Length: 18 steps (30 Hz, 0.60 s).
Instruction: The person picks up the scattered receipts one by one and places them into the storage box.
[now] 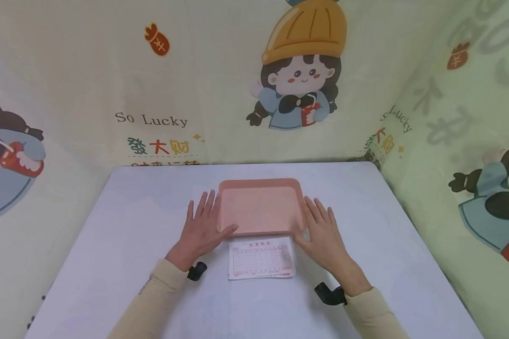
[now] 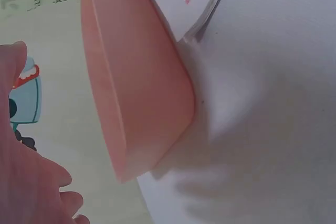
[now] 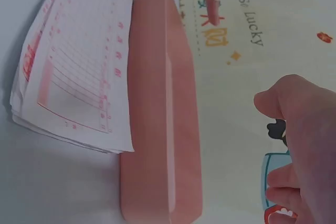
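A shallow pink tray (image 1: 258,183) with rounded corners lies on the white table. My left hand (image 1: 200,231) is by its left end, fingers straight, the thumb crossing the near left corner in the head view. A gap shows between this hand (image 2: 29,150) and the tray's wall (image 2: 142,66) in the left wrist view. By the tray's right end is my right hand (image 1: 324,238), fingers extended; in the right wrist view this hand (image 3: 315,140) appears apart from the tray. A stack of printed paper forms (image 1: 260,259) with red lines lies just in front of the tray, its edges slightly uneven.
The white table (image 1: 161,188) runs back to a cartoon-printed cloth backdrop (image 1: 220,84), which also hangs at both sides. Black wrist mounts (image 1: 331,294) show near both sleeves (image 1: 373,313).
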Each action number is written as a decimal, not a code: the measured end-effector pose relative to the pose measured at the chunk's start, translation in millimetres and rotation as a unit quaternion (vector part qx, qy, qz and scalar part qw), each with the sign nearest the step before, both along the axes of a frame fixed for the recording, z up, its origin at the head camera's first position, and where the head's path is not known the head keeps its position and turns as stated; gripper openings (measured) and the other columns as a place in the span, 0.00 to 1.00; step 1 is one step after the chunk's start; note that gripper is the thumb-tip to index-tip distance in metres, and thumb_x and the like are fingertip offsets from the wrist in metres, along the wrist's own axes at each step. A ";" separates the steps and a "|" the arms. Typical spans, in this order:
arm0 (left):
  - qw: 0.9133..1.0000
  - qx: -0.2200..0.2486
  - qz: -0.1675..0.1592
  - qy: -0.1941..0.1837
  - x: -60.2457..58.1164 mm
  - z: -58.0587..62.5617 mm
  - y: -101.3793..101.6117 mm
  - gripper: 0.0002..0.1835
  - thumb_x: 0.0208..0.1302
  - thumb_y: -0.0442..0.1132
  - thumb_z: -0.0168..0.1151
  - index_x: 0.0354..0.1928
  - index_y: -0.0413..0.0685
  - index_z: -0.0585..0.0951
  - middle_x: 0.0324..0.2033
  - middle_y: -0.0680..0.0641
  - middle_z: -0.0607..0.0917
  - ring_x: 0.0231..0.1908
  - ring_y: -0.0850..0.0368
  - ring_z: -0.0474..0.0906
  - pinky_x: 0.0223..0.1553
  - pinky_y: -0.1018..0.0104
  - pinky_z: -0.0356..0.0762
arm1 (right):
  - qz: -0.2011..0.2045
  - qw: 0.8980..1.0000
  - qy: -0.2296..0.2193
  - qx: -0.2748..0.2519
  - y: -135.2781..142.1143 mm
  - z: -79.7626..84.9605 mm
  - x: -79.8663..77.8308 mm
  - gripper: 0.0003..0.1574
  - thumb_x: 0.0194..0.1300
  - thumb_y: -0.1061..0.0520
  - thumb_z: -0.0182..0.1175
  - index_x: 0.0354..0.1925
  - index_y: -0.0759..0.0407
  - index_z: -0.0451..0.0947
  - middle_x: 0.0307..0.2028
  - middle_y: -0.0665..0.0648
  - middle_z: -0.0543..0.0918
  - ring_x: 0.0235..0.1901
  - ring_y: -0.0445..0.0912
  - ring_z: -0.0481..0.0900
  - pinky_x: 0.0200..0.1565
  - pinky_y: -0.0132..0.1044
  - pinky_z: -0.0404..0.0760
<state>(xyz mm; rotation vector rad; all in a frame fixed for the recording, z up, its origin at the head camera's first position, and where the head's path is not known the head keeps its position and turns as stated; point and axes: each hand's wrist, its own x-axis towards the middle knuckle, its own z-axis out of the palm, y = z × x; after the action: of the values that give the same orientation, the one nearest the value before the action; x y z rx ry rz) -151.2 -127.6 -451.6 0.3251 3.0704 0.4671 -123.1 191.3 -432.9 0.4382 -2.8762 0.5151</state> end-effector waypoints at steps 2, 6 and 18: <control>1.000 -0.001 0.000 0.000 -0.8 -2.6 0.6 0.55 0.63 0.73 0.48 0.79 0.42 0.46 0.79 0.41 0.44 0.79 0.42 0.35 0.75 0.37 0.32 | 0.005 1.000 0.007 -0.005 -1.8 -1.5 1.8 0.53 0.64 0.42 0.62 0.77 0.61 0.53 0.76 0.61 0.59 0.76 0.62 0.51 0.73 0.65 0.46; 1.000 0.001 0.001 0.000 -3.6 -7.2 0.8 0.56 0.63 0.74 0.48 0.79 0.42 0.46 0.79 0.41 0.43 0.79 0.42 0.35 0.75 0.37 0.33 | 0.018 0.999 0.026 -0.013 -5.9 -5.0 6.1 0.52 0.62 0.43 0.65 0.75 0.64 0.57 0.74 0.64 0.62 0.75 0.63 0.54 0.72 0.65 0.49; 1.000 0.007 0.010 -0.002 -10.4 -21.9 0.1 0.64 0.56 0.79 0.50 0.78 0.38 0.44 0.79 0.38 0.44 0.79 0.42 0.37 0.75 0.37 0.33 | 0.044 0.998 0.024 -0.026 -20.8 -14.8 21.4 0.48 0.62 0.45 0.66 0.72 0.65 0.62 0.73 0.62 0.64 0.74 0.60 0.58 0.72 0.64 0.52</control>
<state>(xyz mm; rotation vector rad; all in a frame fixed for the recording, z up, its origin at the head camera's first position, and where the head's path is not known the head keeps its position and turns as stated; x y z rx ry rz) -161.6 -127.5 -473.5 0.2948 3.0704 0.4897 -101.6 170.5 -447.7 0.5640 -2.8008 0.5845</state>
